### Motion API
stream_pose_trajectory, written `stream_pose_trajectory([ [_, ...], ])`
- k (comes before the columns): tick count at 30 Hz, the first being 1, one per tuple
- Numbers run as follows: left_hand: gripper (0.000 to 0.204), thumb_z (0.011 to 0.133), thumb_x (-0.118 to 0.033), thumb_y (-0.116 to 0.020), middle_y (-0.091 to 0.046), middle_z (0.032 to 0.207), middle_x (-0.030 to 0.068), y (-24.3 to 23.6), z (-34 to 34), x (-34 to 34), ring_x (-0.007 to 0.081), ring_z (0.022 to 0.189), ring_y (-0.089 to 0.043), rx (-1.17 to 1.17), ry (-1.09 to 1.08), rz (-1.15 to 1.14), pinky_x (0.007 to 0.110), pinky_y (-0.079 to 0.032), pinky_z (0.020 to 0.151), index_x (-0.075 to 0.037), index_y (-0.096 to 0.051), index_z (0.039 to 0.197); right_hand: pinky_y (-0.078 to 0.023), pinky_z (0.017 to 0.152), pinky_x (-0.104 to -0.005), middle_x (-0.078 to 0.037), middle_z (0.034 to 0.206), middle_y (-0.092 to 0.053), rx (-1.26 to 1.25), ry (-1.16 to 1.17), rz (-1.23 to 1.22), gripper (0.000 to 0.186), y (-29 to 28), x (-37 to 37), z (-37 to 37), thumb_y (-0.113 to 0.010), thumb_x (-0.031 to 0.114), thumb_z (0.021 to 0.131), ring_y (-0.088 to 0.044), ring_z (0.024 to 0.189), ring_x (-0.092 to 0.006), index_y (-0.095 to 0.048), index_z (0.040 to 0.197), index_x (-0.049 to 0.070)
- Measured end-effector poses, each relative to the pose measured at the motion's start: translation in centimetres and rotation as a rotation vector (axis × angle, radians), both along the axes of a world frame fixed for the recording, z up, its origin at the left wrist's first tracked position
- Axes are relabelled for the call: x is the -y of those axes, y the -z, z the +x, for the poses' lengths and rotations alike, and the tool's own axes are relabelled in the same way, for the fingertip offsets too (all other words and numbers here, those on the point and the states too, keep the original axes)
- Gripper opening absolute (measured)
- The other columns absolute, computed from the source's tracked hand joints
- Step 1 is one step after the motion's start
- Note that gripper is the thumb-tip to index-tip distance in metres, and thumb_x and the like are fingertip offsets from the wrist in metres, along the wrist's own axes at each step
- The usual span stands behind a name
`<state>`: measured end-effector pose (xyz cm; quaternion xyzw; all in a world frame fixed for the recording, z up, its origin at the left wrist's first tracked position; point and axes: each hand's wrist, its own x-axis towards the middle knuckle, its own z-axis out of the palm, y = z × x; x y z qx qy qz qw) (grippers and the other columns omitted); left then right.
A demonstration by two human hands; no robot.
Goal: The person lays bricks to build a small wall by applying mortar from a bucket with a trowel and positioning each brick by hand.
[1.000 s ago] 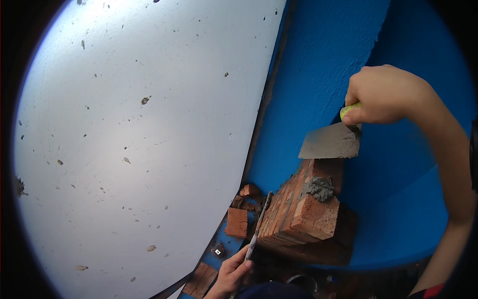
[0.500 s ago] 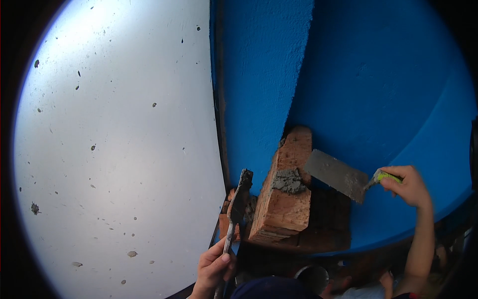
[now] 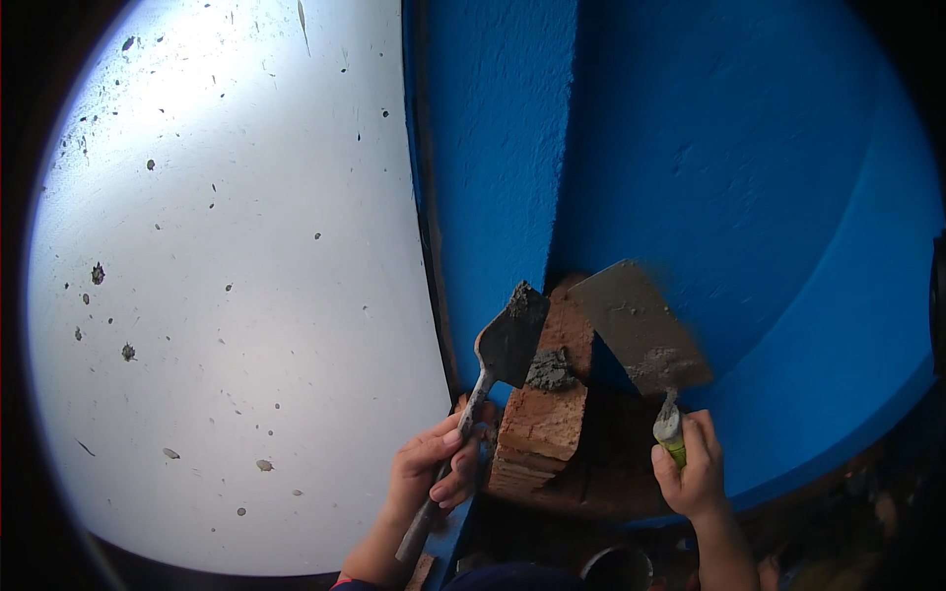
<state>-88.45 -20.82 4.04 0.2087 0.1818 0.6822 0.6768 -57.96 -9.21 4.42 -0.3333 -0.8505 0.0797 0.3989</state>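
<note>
My left hand [image 3: 434,465] is closed round the long handle of a small trowel [image 3: 510,337], whose dark blade carries mortar at its tip. That blade hangs over the left side of a low brick wall [image 3: 544,422]. On the wall's top lies a lump of grey mortar [image 3: 552,370]. My right hand [image 3: 693,471] grips the green and grey handle of a larger, flat rectangular trowel [image 3: 645,330]. Its broad blade is tilted up, with its far corner by the wall's far end and grey residue near the handle.
A white panel [image 3: 246,325] spotted with mortar splashes fills the left. Blue walls [image 3: 719,197] rise behind and to the right of the bricks, with a blue pillar [image 3: 493,177] between. A round container [image 3: 616,569] stands at the lower edge.
My right hand has come left and nearer, turning the large trowel more upright. The small trowel in my left hand has moved right and up, over the brick's edge. The view has shifted slightly.
</note>
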Motion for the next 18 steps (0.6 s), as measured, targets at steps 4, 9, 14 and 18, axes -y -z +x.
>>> stream_pose_trajectory([
  [4, 0.041, 0.098, -0.013, -0.039, -0.047, 0.071, 0.0035, -0.9, 0.4, -1.0, 0.0054, 0.037, -0.038, 0.235, 0.094, 0.009, 0.020, -0.037, 0.032, 0.010, -0.037, 0.132, -0.048, 0.058, -0.0400, -0.016, 0.101, -0.050, 0.187, -0.021, 0.438, 0.034, 1.6, -1.2, -0.4, -0.066, 0.024, 0.085, -0.057, 0.077, -0.0291, -0.056, 0.107, -0.001],
  [9, 0.042, 0.099, -0.013, -0.039, -0.048, 0.073, 0.0052, -1.2, -0.2, -1.0, 0.0060, 0.038, -0.039, 0.436, 0.232, 0.073, 0.020, -0.038, 0.033, 0.008, -0.037, 0.135, -0.050, 0.063, -0.0429, -0.021, 0.105, -0.050, 0.317, 0.011, 0.464, 0.038, 2.9, -2.7, -1.9, -0.068, 0.023, 0.087, -0.057, 0.079, -0.0333, -0.056, 0.114, 0.001],
  [14, 0.043, 0.098, -0.012, -0.039, -0.049, 0.072, 0.0063, -0.4, -0.9, -0.7, 0.0061, 0.036, -0.039, 0.365, 0.261, 0.117, 0.020, -0.037, 0.033, 0.010, -0.036, 0.135, -0.052, 0.066, -0.0438, -0.021, 0.108, -0.048, 0.267, 0.126, 0.483, 0.038, 4.0, -5.5, -3.5, -0.070, 0.020, 0.086, -0.059, 0.084, -0.0360, -0.057, 0.115, -0.001],
  [18, 0.044, 0.096, -0.013, -0.043, -0.050, 0.068, 0.0062, -0.4, -0.9, -0.3, 0.0067, 0.036, -0.039, 0.220, 0.227, 0.079, 0.020, -0.035, 0.033, 0.011, -0.038, 0.133, -0.051, 0.060, -0.0446, -0.021, 0.106, -0.049, 0.215, 0.123, 0.528, 0.040, 3.7, -8.2, -3.5, -0.071, 0.018, 0.084, -0.060, 0.085, -0.0340, -0.057, 0.114, -0.004],
])
